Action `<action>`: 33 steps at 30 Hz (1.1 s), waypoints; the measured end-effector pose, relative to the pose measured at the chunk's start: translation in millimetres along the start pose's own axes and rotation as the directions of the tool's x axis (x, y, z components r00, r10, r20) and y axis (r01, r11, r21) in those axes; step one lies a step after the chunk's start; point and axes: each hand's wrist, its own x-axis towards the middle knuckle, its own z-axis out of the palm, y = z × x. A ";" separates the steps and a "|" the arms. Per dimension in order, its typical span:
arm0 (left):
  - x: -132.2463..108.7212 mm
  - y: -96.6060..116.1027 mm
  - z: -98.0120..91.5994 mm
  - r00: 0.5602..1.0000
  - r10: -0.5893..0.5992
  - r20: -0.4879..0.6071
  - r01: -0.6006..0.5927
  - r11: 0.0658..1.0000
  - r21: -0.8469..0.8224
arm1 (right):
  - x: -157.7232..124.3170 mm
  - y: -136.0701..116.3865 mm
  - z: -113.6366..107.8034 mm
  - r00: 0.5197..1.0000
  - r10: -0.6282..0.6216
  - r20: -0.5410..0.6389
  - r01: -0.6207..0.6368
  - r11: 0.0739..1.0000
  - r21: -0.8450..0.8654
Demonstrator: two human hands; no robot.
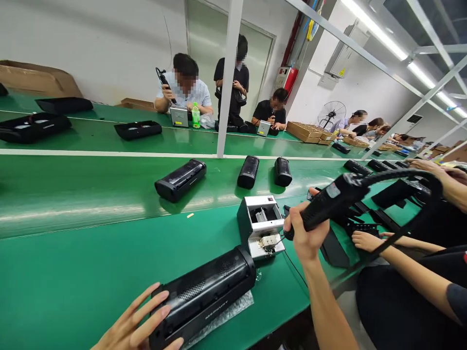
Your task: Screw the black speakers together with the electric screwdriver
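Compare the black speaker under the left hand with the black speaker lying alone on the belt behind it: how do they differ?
The near speaker lies on bubble wrap and the left hand touches it; the far speaker lies bare on the green belt, untouched. The near speaker shows printed lettering on its side; none shows on the far one. Both are black, long and lie on their sides.

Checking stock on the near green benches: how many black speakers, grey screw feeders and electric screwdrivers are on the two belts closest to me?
Black speakers: 4
Grey screw feeder: 1
Electric screwdriver, in the right hand: 1
Total: 6
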 end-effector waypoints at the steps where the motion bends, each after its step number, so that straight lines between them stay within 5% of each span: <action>1: 1.5 -4.5 -6.8 0.998 0.054 0.023 -0.055 0.998 0.013 | -1.5 2.7 1.3 1.000 0.017 0.016 -0.017 1.000 -0.008; 4: 8.1 -19.5 -33.8 0.939 0.283 0.193 -0.287 0.958 -0.009 | -9.0 6.1 0.6 0.995 0.077 0.065 -0.077 0.997 0.003; 6: 16.9 -21.6 -47.8 0.886 0.352 0.301 -0.342 0.936 -0.087 | -15.7 2.3 -3.5 0.986 0.128 0.107 -0.131 0.991 0.029; 8: 33.1 -9.6 -51.3 0.885 0.279 0.373 -0.256 0.960 -0.111 | -22.3 -8.1 -8.3 0.975 0.172 0.139 -0.181 0.982 0.060; 11: 74.7 31.4 -35.9 0.869 -0.023 0.494 0.006 0.999 0.036 | -27.5 -35.6 -10.6 0.975 0.178 0.130 -0.195 0.972 0.132; 15: 132.0 78.0 -9.5 0.565 -0.253 0.785 0.241 0.961 0.137 | -20.4 -72.0 2.6 0.991 0.119 0.067 -0.132 0.962 0.240; 18: 145.4 81.6 -5.7 0.449 -0.255 0.856 0.317 0.941 0.114 | -11.2 -76.9 18.7 0.986 0.093 0.139 -0.129 0.951 0.281; 24: 139.8 67.9 -12.9 0.423 -0.186 0.887 0.332 0.942 0.040 | -7.6 -60.2 31.0 0.964 0.126 0.236 -0.192 0.939 0.284; 33: 137.9 67.4 -11.0 0.454 -0.187 0.871 0.363 0.932 0.011 | -12.3 -59.6 27.1 0.953 0.175 0.249 -0.231 0.948 0.219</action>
